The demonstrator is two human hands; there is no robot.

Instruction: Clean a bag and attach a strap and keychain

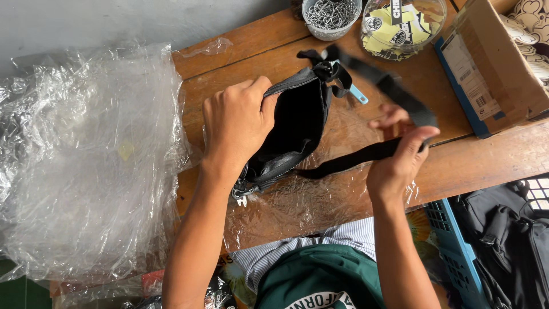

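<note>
A small black zip bag [297,123] lies on a clear plastic sheet [309,200] on the wooden table [251,46]. My left hand [237,123] grips the bag's upper left edge by the zipper. The bag's black webbing strap [366,154] loops out to the right and back to the buckle near the top. My right hand [400,151] pinches the strap at its bend, fingers closed around it. A light blue tool handle [359,95] pokes out from under the strap.
A big pile of clear plastic bags [86,160] fills the left. At the back stand a tub of metal chains [330,16] and a clear jar of yellow tags [403,26]. A cardboard box [497,63] sits right; a blue crate [452,246] with black bags [509,234] is below.
</note>
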